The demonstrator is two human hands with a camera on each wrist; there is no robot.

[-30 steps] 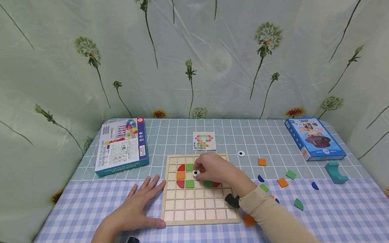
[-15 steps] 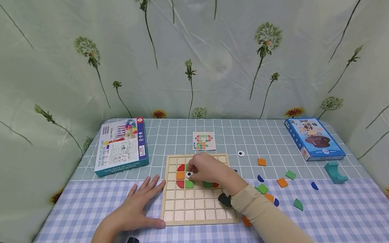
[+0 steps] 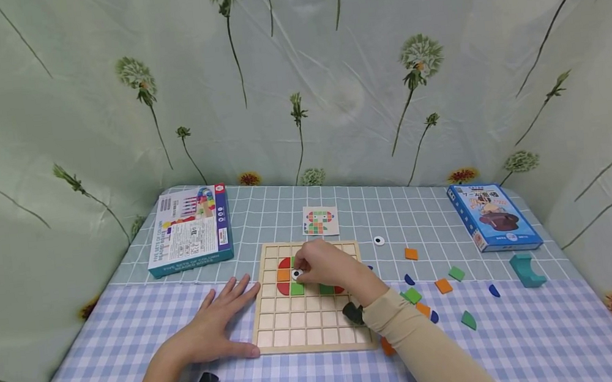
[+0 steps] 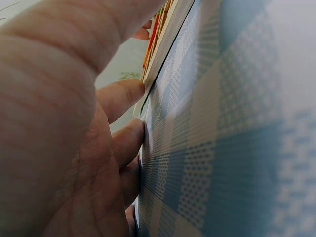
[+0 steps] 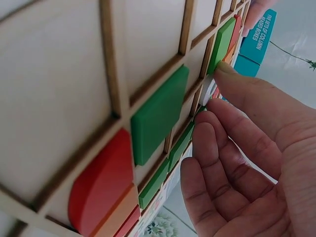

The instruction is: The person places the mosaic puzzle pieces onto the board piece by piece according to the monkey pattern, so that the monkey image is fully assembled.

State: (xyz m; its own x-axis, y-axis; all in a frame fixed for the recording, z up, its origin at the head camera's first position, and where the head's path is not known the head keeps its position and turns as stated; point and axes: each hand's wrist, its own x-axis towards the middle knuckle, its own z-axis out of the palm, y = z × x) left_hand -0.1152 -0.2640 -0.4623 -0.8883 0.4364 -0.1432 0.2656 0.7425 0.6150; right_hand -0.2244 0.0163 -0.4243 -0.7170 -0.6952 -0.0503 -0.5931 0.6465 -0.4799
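Note:
My right hand (image 3: 329,267) is over the upper part of a wooden grid board (image 3: 290,321), pinching a round white eye piece (image 3: 295,274) between thumb and index finger. In the right wrist view the eye piece (image 5: 208,92) is at a grid cell, beside a green square (image 5: 222,44); whether it lies fully flat is hard to tell. Red quarter-round pieces, green squares and an orange square (image 3: 284,275) fill nearby cells, some hidden by the hand. My left hand (image 3: 216,325) lies spread on the checked cloth, thumb and index fingertips touching the board's left edge.
A pattern card (image 3: 320,221) lies behind the board. To the right are another eye piece (image 3: 380,241), scattered orange, green and blue pieces, and a teal arch block (image 3: 527,271). Boxes stand at back left (image 3: 190,230) and back right (image 3: 493,217).
My right hand has moved left with the eye piece, bringing it next to the orange square, and has held there for the last half second. The left hand has stayed still.

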